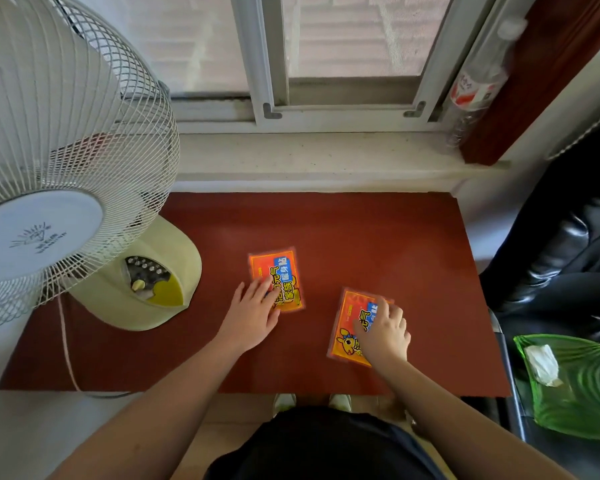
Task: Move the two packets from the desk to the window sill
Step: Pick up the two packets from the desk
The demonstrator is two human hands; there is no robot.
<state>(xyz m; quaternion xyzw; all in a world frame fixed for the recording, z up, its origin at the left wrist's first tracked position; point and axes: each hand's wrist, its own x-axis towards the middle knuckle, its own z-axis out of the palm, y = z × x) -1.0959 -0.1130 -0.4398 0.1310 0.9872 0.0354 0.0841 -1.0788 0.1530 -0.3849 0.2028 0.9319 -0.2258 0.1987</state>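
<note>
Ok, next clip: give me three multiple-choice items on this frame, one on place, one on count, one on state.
1. Where do the packets lie?
A. window sill
B. desk
C. green dish

2. How many packets show?
A. one
B. two
C. three

3. What are the hands doing?
A. resting on the packets
B. lifting the fan
C. hanging clear of the desk

Answers:
1 B, both lie flat on the red desk, with the window sill bare.
2 B, the left packet and the right packet.
3 A, the left hand and the right hand each lie on one.
</note>
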